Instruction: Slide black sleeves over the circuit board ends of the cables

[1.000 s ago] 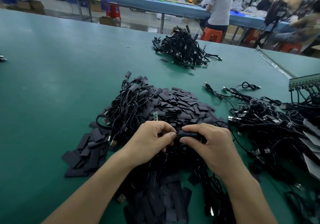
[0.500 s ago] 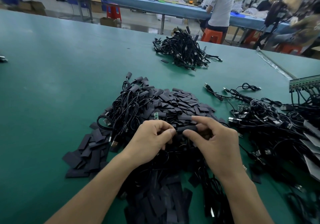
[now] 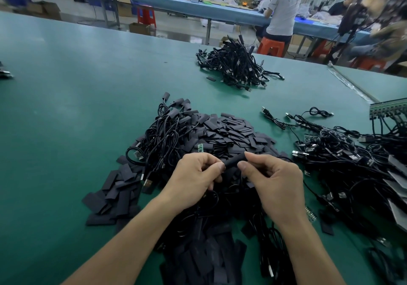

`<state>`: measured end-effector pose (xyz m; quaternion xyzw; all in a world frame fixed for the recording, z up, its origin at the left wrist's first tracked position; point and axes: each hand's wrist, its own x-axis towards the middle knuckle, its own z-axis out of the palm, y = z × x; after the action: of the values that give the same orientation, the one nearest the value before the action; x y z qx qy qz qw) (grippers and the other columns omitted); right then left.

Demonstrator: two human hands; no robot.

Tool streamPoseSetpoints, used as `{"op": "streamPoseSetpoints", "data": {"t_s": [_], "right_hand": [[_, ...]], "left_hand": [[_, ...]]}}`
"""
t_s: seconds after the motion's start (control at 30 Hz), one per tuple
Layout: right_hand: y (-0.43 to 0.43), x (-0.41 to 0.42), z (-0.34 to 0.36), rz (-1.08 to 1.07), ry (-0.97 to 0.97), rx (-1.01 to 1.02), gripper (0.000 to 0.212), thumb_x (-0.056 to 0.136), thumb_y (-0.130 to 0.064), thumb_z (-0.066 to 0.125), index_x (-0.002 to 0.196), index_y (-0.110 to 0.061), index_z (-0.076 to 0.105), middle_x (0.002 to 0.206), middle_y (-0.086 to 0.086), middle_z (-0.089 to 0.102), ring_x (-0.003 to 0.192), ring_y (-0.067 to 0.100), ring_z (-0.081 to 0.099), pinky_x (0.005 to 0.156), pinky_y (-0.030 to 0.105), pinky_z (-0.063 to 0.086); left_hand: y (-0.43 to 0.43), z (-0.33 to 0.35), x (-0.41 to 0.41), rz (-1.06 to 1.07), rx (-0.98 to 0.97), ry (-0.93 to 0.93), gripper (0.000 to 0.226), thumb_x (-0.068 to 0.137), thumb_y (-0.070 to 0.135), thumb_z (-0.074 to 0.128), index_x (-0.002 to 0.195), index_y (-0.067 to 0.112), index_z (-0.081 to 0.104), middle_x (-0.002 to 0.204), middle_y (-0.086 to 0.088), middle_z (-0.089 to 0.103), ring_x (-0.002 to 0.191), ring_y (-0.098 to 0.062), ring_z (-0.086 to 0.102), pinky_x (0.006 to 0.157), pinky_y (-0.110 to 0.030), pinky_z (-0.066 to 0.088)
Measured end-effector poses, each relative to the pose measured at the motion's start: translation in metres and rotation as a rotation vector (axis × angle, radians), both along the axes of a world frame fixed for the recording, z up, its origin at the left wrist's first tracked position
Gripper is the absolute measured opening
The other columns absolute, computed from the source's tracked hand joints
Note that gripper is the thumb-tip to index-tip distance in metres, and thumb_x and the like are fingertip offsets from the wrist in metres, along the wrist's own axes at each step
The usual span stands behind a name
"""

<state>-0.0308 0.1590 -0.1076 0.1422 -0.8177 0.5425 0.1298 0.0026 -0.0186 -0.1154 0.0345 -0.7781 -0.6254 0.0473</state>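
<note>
From the head camera, looking down over the green bench (image 3: 66, 112), both hands meet just above a heap of loose black sleeves (image 3: 229, 134). The left hand (image 3: 193, 176) is curled, thumb and forefinger pinched on the near end of one black sleeve (image 3: 234, 161), which lies tilted, its far end higher. The right hand (image 3: 273, 181) pinches that same sleeve at the upper end, forefinger on top and thumb beneath. The two hands are almost touching, with only the short dark tube between them. Whether a circuit board sits inside it I cannot tell, for the sleeve hides its own contents.

Just behind the left hand a small green circuit board (image 3: 200, 147) stands out of the heap (the one bright thing in all that black). To the left of the heap lies a tangle of black cables (image 3: 163, 134), some with sleeved ends fanned toward the far side, and flat sleeves spill down toward the near edge (image 3: 110, 194). On the right, well apart from the hands, a larger tangle of cables with metal plugs (image 3: 343, 159) spreads across the bench, and a thin cable runs from it toward the right hand's wrist. Farther back another bundle of cables (image 3: 237, 66) sits alone on the bench.

Beyond the bench a person in a pale shirt (image 3: 284, 9) sits on an orange stool (image 3: 272, 46) at a long blue table (image 3: 176, 1), back turned.
</note>
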Motion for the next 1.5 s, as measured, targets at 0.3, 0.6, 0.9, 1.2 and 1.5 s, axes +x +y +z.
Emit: {"op": "streamPoseSetpoints", "data": {"t_s": [0.3,0.6,0.9,1.2,1.5], "right_hand": [[-0.001,0.004,0.007,-0.007,0.018,-0.058,0.018,0.085,-0.019,0.076,0.091,-0.036,0.072,0.073,-0.014,0.074,0.064,0.007,0.070,0.063,0.023,0.058],[0.000,0.006,0.003,0.180,0.006,0.385,0.024,0.085,-0.044,0.072,0.107,-0.034,0.073,0.092,-0.025,0.061,0.092,-0.005,0.058,0.078,0.014,0.046],[-0.001,0.006,0.003,0.345,-0.045,0.502,0.048,0.069,-0.078,0.062,0.101,-0.043,0.071,0.095,-0.026,0.055,0.105,-0.007,0.046,0.087,0.017,0.038],[-0.003,0.005,0.000,0.177,0.015,0.476,0.025,0.082,-0.055,0.061,0.081,-0.033,0.072,0.080,-0.020,0.062,0.090,-0.001,0.055,0.079,0.026,0.046],[0.002,0.001,-0.001,-0.034,-0.044,0.486,0.012,0.091,-0.035,0.067,0.081,-0.030,0.071,0.070,-0.020,0.065,0.070,-0.003,0.061,0.067,0.026,0.053]], "left_hand": [[-0.001,0.009,0.004,-0.024,-0.042,0.052,0.010,0.094,0.022,0.069,0.086,0.015,0.069,0.062,0.005,0.066,0.048,-0.007,0.054,0.046,-0.019,0.043],[-0.064,0.090,-0.026,0.668,-0.021,0.450,0.011,0.093,0.027,0.069,0.084,0.025,0.064,0.063,0.012,0.068,0.053,0.005,0.058,0.053,-0.011,0.045],[-0.085,0.056,-0.069,0.545,-0.512,-0.018,0.040,0.096,0.031,0.064,0.131,0.012,0.062,0.123,-0.011,0.067,0.110,-0.026,0.061,0.098,-0.035,0.044],[-0.036,0.038,-0.039,0.297,-1.190,0.043,0.043,0.082,0.069,0.055,0.082,0.030,0.071,0.098,0.004,0.055,0.102,-0.022,0.052,0.087,-0.040,0.038],[-0.023,0.027,-0.036,0.277,-1.277,0.019,0.029,0.094,0.047,0.049,0.094,0.030,0.072,0.111,0.006,0.058,0.106,-0.020,0.050,0.088,-0.039,0.029]]}}
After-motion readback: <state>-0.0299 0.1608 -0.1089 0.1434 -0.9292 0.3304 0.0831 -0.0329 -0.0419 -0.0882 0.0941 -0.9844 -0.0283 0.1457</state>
